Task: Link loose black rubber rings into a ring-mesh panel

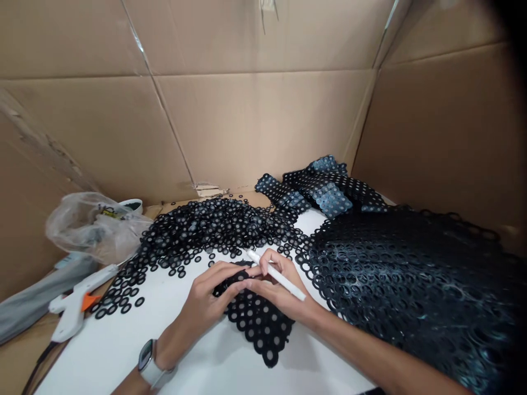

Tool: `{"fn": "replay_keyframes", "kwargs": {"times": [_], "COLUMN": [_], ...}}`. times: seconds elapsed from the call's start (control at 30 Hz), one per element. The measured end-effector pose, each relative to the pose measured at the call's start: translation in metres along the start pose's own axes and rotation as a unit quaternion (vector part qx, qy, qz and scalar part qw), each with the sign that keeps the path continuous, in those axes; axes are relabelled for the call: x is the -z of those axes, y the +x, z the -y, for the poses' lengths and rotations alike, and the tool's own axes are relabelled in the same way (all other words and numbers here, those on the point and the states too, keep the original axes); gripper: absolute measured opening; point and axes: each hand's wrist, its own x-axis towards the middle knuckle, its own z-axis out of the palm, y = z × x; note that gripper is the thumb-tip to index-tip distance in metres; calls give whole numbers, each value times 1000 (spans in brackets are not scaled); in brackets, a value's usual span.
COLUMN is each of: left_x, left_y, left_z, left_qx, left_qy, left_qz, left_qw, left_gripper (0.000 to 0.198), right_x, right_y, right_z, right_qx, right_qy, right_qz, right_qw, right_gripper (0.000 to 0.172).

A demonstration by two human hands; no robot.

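Note:
A small piece of black mesh made of joined rings (263, 323) hangs down toward me over the white board. My left hand (216, 285) is closed on its upper edge, thumb in front and fingers behind. On the other side, my right hand (280, 282) meets the left at the same edge, its thumb touching the mesh. Between the right hand's fingers lies a white pen-like stick (284, 282), its narrow tip pointing up and left. Fingers partly hide the top of the mesh. Just beyond the hands spreads a heap of loose black rings (206, 219).
A white glue gun (76, 307) with an orange trigger lies at the left, beside a clear plastic bag (96, 225) and a white tub (134, 206). Mesh strips (325, 186) are piled at the back. A large ring sheet (403, 274) covers the right. Cardboard walls (255, 120) enclose the white board (164, 307).

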Motion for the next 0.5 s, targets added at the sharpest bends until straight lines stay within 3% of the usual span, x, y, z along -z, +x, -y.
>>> {"fn": "replay_keyframes", "kwargs": {"times": [0.1, 0.23, 0.37, 0.5], "left_x": [4, 9, 7, 6], "left_y": [-1, 0, 3, 4], "left_z": [5, 0, -7, -3], "left_qx": [-26, -77, -128, -152], "left_qy": [40, 122, 202, 232], "left_qz": [8, 36, 23, 3], "left_qw": [999, 989, 971, 961], "left_gripper": [29, 26, 24, 29], "right_x": [1, -1, -2, -4], "right_y": [-2, -8, -13, -16], "right_z": [-1, -7, -10, -9], "right_qx": [19, 51, 98, 94], "right_qy": [-21, -68, -125, -132], "right_qz": [35, 37, 39, 37], "right_qw": [999, 996, 986, 986], "right_gripper": [39, 29, 21, 20]}}
